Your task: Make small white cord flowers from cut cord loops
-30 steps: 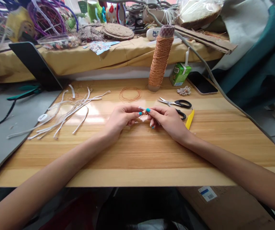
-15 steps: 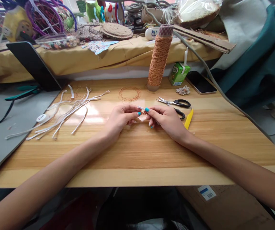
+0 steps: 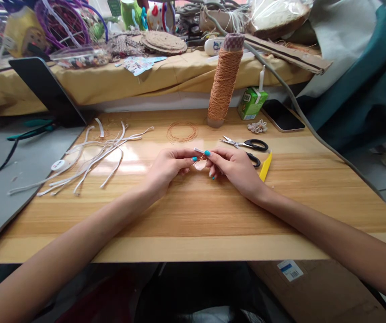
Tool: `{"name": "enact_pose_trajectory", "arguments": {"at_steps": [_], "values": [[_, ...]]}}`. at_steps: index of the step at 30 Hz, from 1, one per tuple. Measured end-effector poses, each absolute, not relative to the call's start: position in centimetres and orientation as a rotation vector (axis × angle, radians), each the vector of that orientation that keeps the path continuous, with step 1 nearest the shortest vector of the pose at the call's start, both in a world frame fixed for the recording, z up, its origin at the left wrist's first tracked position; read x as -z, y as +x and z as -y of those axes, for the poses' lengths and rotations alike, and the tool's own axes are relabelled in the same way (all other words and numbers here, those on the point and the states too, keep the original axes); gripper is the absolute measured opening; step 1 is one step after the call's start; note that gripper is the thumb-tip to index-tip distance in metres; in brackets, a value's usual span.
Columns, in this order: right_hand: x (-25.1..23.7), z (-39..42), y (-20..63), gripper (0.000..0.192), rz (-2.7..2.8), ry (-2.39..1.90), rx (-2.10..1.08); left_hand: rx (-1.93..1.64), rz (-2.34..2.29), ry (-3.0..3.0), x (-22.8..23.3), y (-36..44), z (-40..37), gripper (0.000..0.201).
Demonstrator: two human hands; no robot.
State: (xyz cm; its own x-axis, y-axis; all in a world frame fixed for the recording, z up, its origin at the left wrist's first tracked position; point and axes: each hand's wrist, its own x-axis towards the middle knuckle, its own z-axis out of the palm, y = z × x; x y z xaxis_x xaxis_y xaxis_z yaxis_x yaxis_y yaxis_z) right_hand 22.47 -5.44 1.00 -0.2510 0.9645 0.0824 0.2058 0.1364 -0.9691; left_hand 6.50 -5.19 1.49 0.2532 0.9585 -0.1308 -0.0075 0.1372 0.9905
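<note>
1. The small white strip piece (image 3: 199,152) sits between your two hands, just above the middle of the wooden worktop (image 3: 193,215); a loop of thin orange cord shows around it, though the detail is too small to read.
2. Your left hand (image 3: 169,167) is closed on the strip, thumb and forefinger pinching its left end.
3. Your right hand (image 3: 235,168) is closed on the same piece from the other side, fingertips touching those of the left; the nails are painted turquoise.
4. Just beyond your right hand lie the black-handled scissors (image 3: 247,144), blades pointing left, and a yellow tool (image 3: 266,166) touching the hand's far edge.
5. A flat coil of orange cord (image 3: 182,132) lies on the worktop just past your hands.
6. Behind the coil stands the tall spool of orange cord (image 3: 223,85), upright.
7. Right of the spool are a green drink carton (image 3: 252,104), a small shell-like ornament (image 3: 257,127) and a dark phone (image 3: 283,115).
8. To your left, a loose spread of white strips (image 3: 92,154) lies across the worktop's corner.
</note>
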Motion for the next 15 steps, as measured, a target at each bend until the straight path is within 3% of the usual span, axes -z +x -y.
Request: {"name": "enact_pose_trajectory", "arguments": {"at_steps": [15], "values": [[-1.05,5.74,22.45,0.028,1.695,-1.207,-1.019,-1.029,-1.117,1.333,-1.44,7.17,5.58,0.021]]}}
